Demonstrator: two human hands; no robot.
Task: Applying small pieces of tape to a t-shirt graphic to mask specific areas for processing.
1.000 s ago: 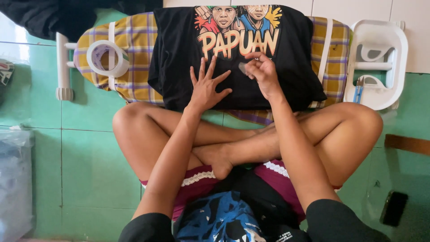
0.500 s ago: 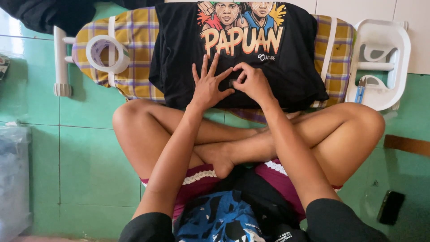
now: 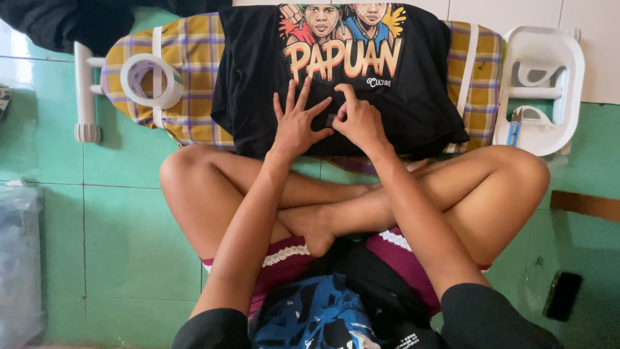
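Observation:
A black T-shirt (image 3: 416, 97) with a colourful printed picture lies spread on a low ironing board (image 3: 194, 113) that has a yellow plaid cover. My left hand (image 3: 294, 126) rests flat on the shirt's lower part, fingers spread, holding nothing. My right hand (image 3: 363, 123) is just beside it. Its thumb and forefinger pinch a small grey tag (image 3: 330, 120) against the cloth, between the two hands. My crossed bare legs are right below the board.
A roll of white tape (image 3: 152, 81) lies on the board's left end. A white iron rest (image 3: 571, 84) is at its right end, with a small blue item (image 3: 513, 132). On the green tiled floor are a dark phone (image 3: 563, 295), a plastic bag (image 3: 19, 258) and dark cloth (image 3: 64, 22).
My right hand has moved left and down with the small grey tag until it meets my left hand. The left hand has stayed flat on the shirt.

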